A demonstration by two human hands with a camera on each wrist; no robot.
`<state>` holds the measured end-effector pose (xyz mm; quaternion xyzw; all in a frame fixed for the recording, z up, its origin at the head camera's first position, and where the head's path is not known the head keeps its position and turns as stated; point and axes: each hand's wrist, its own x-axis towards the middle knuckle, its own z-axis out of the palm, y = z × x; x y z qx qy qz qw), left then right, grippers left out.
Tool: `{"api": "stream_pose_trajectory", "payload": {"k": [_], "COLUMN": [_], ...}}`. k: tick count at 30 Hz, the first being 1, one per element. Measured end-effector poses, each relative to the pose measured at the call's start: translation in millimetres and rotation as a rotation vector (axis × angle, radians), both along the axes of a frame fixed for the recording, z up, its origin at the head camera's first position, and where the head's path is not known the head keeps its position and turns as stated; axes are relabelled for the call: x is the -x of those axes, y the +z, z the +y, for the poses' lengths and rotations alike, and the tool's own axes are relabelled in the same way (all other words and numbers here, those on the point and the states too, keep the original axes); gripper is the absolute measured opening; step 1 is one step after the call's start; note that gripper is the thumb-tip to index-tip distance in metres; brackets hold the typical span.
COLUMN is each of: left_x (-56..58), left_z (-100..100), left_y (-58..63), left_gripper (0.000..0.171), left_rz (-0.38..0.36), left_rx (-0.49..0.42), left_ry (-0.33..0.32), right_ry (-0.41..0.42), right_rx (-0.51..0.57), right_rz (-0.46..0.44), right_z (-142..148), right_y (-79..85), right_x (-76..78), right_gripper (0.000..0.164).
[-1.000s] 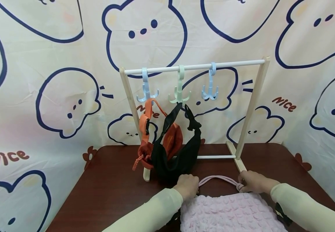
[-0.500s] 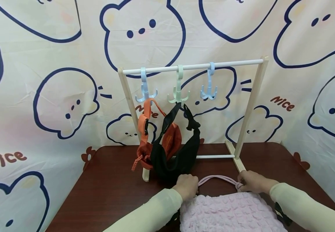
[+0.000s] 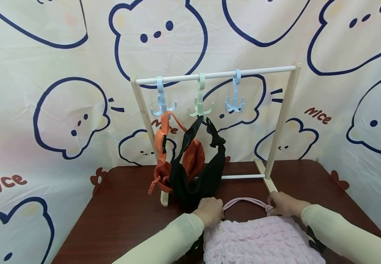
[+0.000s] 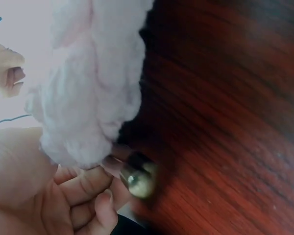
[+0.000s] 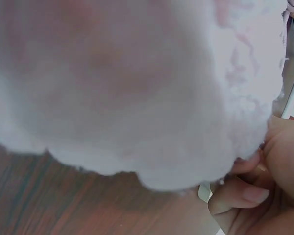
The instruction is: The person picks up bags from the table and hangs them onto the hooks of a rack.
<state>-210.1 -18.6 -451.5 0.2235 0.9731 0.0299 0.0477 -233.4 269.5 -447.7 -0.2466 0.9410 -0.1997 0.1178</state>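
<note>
A pale pink, chunky-knit bag [image 3: 259, 240] is at the front of the head view, its pink cord handle [image 3: 248, 200] arching up between my hands. My left hand [image 3: 211, 211] grips the cord end at the bag's upper left corner. At the upper right corner, my right hand [image 3: 284, 204] holds the knotted end of the cord. In the left wrist view, curled fingers [image 4: 85, 188] meet the bag's edge, beside a small brass-coloured metal piece [image 4: 138, 181]. The right wrist view has the fluffy bag [image 5: 137, 98] filling most of it, with fingers [image 5: 235, 193] bent at its edge.
Behind the hands stands a wooden rack with a white top rail [image 3: 256, 71]. Two blue hooks [image 3: 234, 101] and a green hook [image 3: 200, 101] hang there. An orange bag [image 3: 195, 157] and a black bag [image 3: 198, 179] hang at the left, over the brown table [image 3: 121, 220].
The head view has shifted slightly, so the rack and bags appear a little further left. Both hands keep their hold on the pink bag's cord.
</note>
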Motion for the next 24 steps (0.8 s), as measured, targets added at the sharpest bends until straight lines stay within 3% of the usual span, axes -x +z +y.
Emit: {"api": "stream_pose_trajectory", "payload": {"k": [8, 13, 17, 24], "left_x": [1.2, 5.9, 7.3, 1.7], "left_z": [-7.1, -10.5, -12.3, -12.6], "left_y": [5.3, 10.9, 11.5, 10.1], "left_gripper": [0.049, 0.048, 0.049, 0.045], "left_rz": [-0.103, -0.172, -0.216, -0.189], "left_rx": [-0.06, 0.022, -0.012, -0.038], "left_ry": [-0.001, 0.013, 0.003, -0.021], "right_ry": [-0.046, -0.061, -0.064, -0.077], "right_rx": [0.029, 0.051, 0.054, 0.045], "right_rz": [-0.053, -0.072, -0.076, -0.074], "right_z": [-1.1, -1.9, -1.5, -0.7], "right_y": [1.0, 0.2, 0.1, -0.3], "right_x": [-1.2, -1.9, -2.4, -4.2], "right_gripper": [0.031, 0.031, 0.031, 0.028]}}
